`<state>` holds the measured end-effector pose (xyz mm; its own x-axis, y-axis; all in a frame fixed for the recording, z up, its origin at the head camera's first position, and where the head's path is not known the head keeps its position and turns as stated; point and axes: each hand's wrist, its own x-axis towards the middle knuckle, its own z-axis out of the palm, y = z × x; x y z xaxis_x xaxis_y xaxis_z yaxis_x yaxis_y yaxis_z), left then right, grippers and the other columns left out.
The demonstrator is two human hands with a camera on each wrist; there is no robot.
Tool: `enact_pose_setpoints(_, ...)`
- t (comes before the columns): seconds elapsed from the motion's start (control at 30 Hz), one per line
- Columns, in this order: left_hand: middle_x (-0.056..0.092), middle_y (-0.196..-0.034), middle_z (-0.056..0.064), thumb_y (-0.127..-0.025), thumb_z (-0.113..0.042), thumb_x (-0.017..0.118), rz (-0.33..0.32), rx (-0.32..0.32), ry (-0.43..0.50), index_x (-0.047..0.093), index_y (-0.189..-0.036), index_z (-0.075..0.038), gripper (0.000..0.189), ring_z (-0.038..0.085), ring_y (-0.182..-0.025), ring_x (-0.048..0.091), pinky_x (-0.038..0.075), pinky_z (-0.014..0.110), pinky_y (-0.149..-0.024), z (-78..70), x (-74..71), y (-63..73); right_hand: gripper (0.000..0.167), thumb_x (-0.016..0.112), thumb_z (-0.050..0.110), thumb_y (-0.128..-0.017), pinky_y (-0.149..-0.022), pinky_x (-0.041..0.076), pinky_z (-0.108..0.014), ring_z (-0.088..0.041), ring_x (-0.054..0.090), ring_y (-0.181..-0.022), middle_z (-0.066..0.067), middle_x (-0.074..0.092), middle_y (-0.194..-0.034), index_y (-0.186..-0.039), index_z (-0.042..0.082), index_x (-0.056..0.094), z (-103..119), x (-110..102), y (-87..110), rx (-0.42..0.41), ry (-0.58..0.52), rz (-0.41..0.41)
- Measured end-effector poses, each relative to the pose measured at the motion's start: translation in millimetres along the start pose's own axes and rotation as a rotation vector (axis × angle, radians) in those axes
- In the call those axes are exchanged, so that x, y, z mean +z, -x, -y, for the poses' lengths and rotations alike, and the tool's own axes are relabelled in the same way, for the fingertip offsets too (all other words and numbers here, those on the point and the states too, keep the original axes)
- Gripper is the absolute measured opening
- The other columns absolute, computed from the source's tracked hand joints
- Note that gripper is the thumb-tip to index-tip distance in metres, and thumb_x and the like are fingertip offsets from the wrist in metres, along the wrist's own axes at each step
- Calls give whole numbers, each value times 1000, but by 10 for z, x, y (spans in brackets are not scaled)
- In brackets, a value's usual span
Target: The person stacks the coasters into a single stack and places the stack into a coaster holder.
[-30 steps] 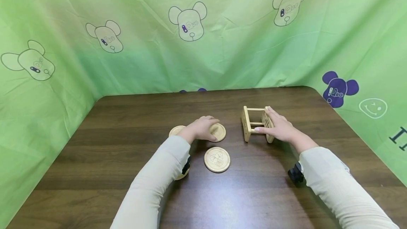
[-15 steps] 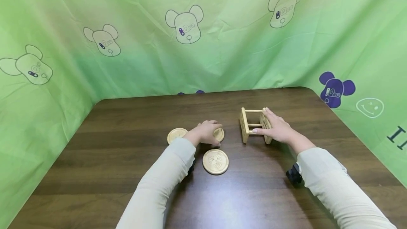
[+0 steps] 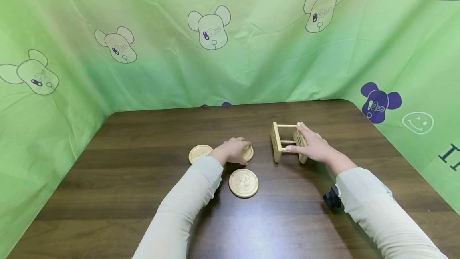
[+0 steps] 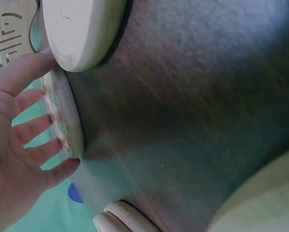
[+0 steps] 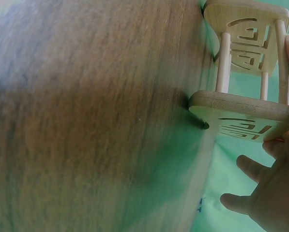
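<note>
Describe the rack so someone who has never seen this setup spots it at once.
On the brown table, look for the right hand. It holds the rack, which stands right of the coasters. Those are flat and round; the rack has two cut-out panels joined by rods.

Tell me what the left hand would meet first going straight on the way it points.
The left hand touches a disc, so that comes first; beyond it, the rack looks next in line, though depth is unclear.
</note>
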<state>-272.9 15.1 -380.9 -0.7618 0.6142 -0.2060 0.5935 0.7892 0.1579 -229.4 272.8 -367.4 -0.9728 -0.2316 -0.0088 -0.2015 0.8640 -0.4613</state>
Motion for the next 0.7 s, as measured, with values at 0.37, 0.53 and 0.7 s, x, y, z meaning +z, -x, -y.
enact_pose_setpoints(0.37,35,-132,8,-71,-32,68,19,8,-16,41,-129,-17,66,29,-116,37,35,42,-87,2,-23,1,93,54,52,-76,-86,14,-63,-50,10,-119,-22,3,-140,-136,-5,10,-11,7,-5,-2,1,0)
enact_pose_setpoints(0.53,38,-130,8,-70,-36,68,12,29,-58,42,-128,-17,66,28,-113,39,36,39,-87,16,-30,13,93,54,52,-76,-87,13,-63,-50,9,-119,-22,2,-140,-136,-4,9,-17,6,2,-2,0,7)
enact_pose_setpoints(0.7,40,-127,6,-69,-38,69,7,41,-67,44,-127,-19,66,27,-110,40,37,38,-85,47,-57,28,93,54,52,-76,-88,13,-62,-49,9,-119,-22,2,-140,-136,-4,10,-14,0,-2,-9,-2,6)
